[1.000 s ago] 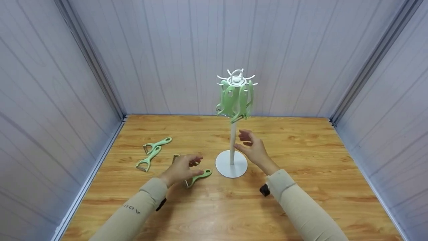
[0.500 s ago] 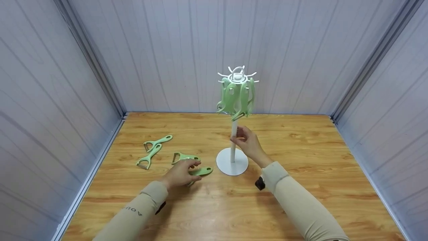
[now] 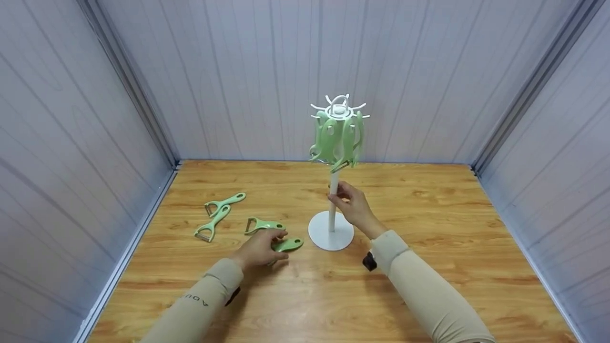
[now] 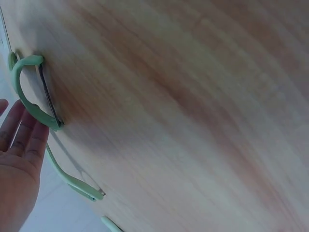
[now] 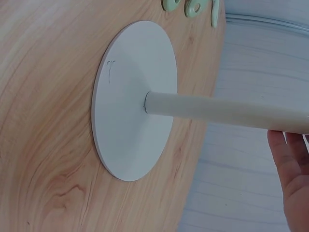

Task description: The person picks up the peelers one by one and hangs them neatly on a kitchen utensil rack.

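1. Surface: wood-grain tabletop, lightly glossy; pale streaked wall panels on three sides, grey metal strips along the corners
2. Your right hand pinches the pole of the white stand, upright; green peelers hang near its top
3. Your left hand, thumb and fingers spread, straddles the near peeler on the tabletop; three other peelers lie farther left
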A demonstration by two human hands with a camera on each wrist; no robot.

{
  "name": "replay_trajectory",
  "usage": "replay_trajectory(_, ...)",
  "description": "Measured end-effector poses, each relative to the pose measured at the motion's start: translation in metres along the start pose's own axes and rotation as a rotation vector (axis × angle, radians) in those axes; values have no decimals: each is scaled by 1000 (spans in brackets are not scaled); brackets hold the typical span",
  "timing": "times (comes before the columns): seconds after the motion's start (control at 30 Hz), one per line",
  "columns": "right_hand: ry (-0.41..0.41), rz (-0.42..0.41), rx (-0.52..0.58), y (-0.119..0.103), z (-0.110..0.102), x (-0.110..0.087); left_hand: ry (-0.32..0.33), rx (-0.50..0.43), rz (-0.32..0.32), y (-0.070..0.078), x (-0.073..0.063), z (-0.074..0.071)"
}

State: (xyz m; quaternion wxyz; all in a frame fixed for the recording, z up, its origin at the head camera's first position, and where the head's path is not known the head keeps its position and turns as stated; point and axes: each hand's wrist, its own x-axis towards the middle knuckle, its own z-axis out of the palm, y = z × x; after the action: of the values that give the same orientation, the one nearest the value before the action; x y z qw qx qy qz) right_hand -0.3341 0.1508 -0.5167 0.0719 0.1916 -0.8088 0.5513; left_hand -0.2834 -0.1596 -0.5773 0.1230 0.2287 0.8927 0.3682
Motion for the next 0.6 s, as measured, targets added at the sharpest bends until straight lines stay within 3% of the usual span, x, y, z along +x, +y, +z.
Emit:
replay_trajectory(0.33,26,9,-13,0,2,-2,-10,35,-21,2,7,2)
replay_trajectory(0.6,23,4,-20,1,3,-3,-10,91,25,-1,13,4)
